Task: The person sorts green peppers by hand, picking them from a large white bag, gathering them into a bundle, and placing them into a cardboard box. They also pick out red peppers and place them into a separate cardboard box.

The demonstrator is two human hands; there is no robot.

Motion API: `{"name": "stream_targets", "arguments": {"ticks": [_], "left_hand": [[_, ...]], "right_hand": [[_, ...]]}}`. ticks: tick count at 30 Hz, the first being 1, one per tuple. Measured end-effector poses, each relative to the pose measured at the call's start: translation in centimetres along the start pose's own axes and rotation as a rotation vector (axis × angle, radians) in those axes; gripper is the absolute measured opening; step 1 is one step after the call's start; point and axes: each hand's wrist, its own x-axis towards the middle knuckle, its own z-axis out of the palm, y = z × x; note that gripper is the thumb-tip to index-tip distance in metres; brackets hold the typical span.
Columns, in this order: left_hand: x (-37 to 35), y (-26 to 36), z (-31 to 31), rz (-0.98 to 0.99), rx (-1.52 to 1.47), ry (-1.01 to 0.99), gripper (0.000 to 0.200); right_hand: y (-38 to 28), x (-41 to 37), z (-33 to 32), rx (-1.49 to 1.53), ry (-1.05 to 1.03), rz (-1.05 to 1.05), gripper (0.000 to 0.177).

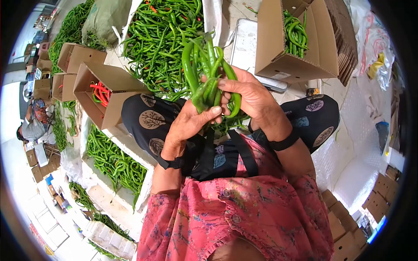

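Between my two hands, above my lap, is a bunch of long green chili peppers (209, 65). My left hand (191, 119) is closed round the lower ends, its thumb pressed against them. From the other side my right hand (250, 93) grips the same bunch, with thumb and fingers bent over the peppers. Just beyond the hands lies a large heap of green chili peppers (161, 39) with a few red ones mixed in. More green peppers show below the hands, partly hidden by them.
A cardboard box (296, 67) holding some green peppers stands on a scale (244, 43) at right, beside stacked flattened cartons (342, 35). Left, another box (87, 87) contains red peppers (101, 93). A white foam box (148, 182) of green peppers sits by my left knee. Another person (35, 126) is far left.
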Motion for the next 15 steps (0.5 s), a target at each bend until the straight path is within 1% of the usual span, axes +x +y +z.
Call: {"name": "stream_targets", "arguments": {"ticks": [1, 3, 4, 5, 6, 7, 8, 9, 11, 13, 15], "left_hand": [[-0.1, -0.2, 0.1, 0.000, 0.001, -0.002, 0.030], [0.1, -0.2, 0.8, 0.063, -0.016, 0.046, 0.033], [0.1, 0.0, 1.1, 0.057, 0.010, 0.084, 0.034], [0.0, -0.5, 0.6, 0.059, 0.011, 0.085, 0.034], [0.0, -0.8, 0.2, 0.084, 0.191, 0.094, 0.034], [0.1, -0.9, -0.1, 0.110, 0.372, 0.102, 0.033], [-0.1, -1.1, 0.5, 0.113, 0.319, 0.154, 0.032], [-0.1, -0.7, 0.8, 0.115, 0.320, 0.150, 0.032], [-0.1, -0.3, 1.1, 0.078, 0.437, 0.224, 0.032], [0.0, -1.1, 0.9, 0.103, 0.476, 0.220, 0.032], [0.1, -1.8, 1.2, 0.288, 0.399, 0.362, 0.034]], "right_hand": [[-0.2, -0.2, 0.0, 0.000, 0.000, -0.002, 0.038], [-0.7, -0.5, 0.2, -0.009, 0.008, 0.024, 0.037], [-0.6, -0.5, 0.1, -0.011, 0.007, 0.022, 0.037], [-0.3, -0.4, 0.0, -0.114, 0.072, -0.070, 0.033], [-0.2, -0.4, 0.2, -0.217, 0.137, -0.162, 0.029], [-0.3, -0.5, 0.4, -0.219, 0.137, -0.165, 0.029], [-0.7, -0.7, 0.8, -0.164, 0.154, -0.168, 0.032], [-1.0, -0.9, 1.0, -0.108, 0.173, -0.170, 0.034], [-1.1, -1.1, 0.4, -0.112, 0.173, -0.186, 0.036], [-1.6, -1.4, 0.3, -0.206, 0.158, -0.156, 0.038], [-1.6, -1.6, 0.1, -0.198, 0.171, -0.148, 0.036]]}}
